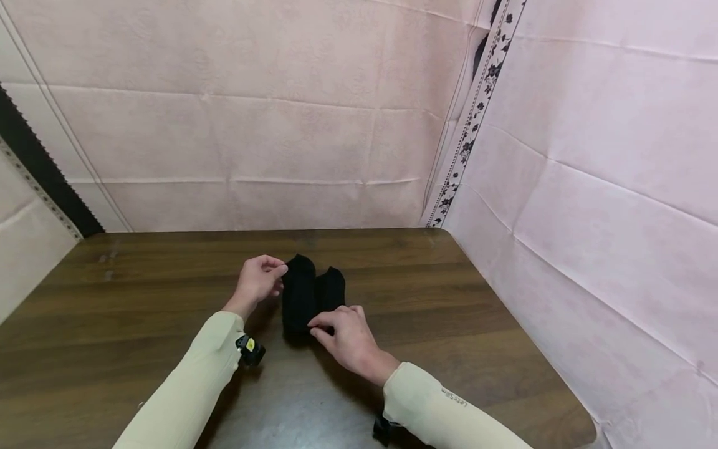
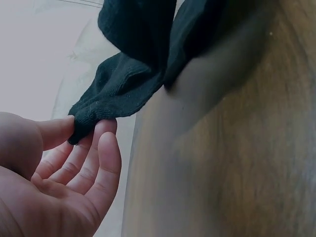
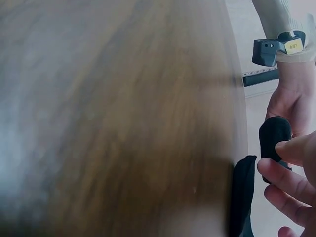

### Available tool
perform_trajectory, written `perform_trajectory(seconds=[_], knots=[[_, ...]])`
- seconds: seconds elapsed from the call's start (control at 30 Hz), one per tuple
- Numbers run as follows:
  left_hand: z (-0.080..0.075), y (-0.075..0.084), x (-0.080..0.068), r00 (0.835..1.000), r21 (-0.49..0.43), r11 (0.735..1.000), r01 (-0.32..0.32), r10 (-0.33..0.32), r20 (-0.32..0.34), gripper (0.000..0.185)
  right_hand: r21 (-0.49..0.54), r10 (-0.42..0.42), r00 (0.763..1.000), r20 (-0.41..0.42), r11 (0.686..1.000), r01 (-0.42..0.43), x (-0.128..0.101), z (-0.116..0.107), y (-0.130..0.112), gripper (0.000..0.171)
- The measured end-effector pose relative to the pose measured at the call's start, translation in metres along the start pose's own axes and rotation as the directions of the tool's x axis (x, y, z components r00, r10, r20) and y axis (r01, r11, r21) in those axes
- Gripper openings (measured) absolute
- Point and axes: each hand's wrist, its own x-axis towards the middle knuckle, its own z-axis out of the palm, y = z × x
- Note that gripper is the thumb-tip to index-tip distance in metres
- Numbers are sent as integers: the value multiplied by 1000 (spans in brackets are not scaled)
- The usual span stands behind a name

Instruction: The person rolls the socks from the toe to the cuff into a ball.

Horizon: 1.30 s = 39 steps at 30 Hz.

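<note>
Two black socks (image 1: pixel 310 292) lie side by side on the dark wooden table (image 1: pixel 140 299), toes pointing away. My left hand (image 1: pixel 259 279) pinches the far end of the left sock (image 2: pixel 96 114) between thumb and fingertips. My right hand (image 1: pixel 343 335) pinches the near end of the socks, fingers curled over the fabric. In the right wrist view the black sock (image 3: pixel 273 138) shows beyond my right fingers (image 3: pixel 284 180), with the left hand (image 3: pixel 291 101) behind it. Both arms wear cream sleeves with small wrist cameras.
Pink creased cloth (image 1: pixel 280 112) hangs behind the table and along its right side (image 1: pixel 606 218). The table's right edge (image 1: pixel 505 312) runs close to the cloth. Bare wood spreads left of the socks.
</note>
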Motion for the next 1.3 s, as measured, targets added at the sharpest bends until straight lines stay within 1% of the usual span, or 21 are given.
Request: perform_trajectory(seconds=[0.2, 0.4, 0.63, 0.8, 1.0, 1.3], knots=[[7, 0, 1, 1000, -12, 1000, -6, 6, 10, 23, 4, 26, 1000, 8, 1000, -26, -4, -3, 5, 12], [16, 0, 2, 1000, -6, 1000, -11, 11, 6, 23, 0, 46, 999, 14, 999, -46, -8, -8, 11, 11], [24, 0, 5, 1000, -35, 999, -16, 17, 20, 22, 8, 51, 999, 3, 999, -51, -14, -10, 17, 9], [31, -2, 8, 1000, -37, 999, -6, 8, 30, 20, 15, 50, 999, -8, 999, -50, -18, -12, 21, 9], [40, -4, 10, 999, -35, 999, -14, 15, 40, 18, 16, 42, 999, -27, 999, -42, -22, -15, 23, 8], [48, -2, 13, 998, -41, 999, -7, 9, 57, 17, -3, 45, 999, -22, 999, -45, -25, -18, 26, 8]])
